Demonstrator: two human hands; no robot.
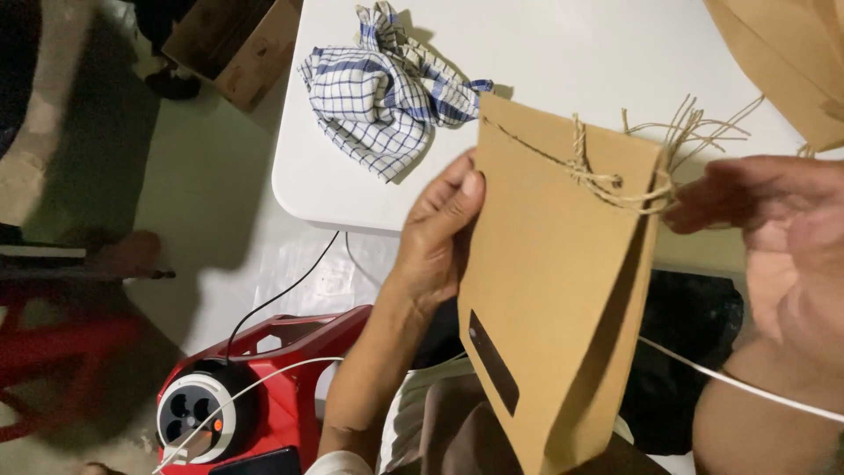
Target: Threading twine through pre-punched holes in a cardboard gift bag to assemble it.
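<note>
Kraft paper bag point(549, 290) hangs upright just off the table point(563, 53) edge, near the checked cloth point(387, 88). Left hand point(440, 237) pinches its side edge; right hand point(774, 237) grips the twine handle point(633, 189). Light, thin, easily creased, I judge; best held by its edges.

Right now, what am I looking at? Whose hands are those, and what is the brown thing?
This picture comes from a camera worn on a person's head, looking down, so the hands are that person's own. The left hand grips the edge of a brown paper bag, held up in the air. The right hand pinches the twine handle at the top of the bag with its fingers. Behind is a white table with a crumpled blue-and-white checked cloth on it and more brown paper bags at the corner. Down on the floor stands a red stool with a round cable reel beside it.
</note>
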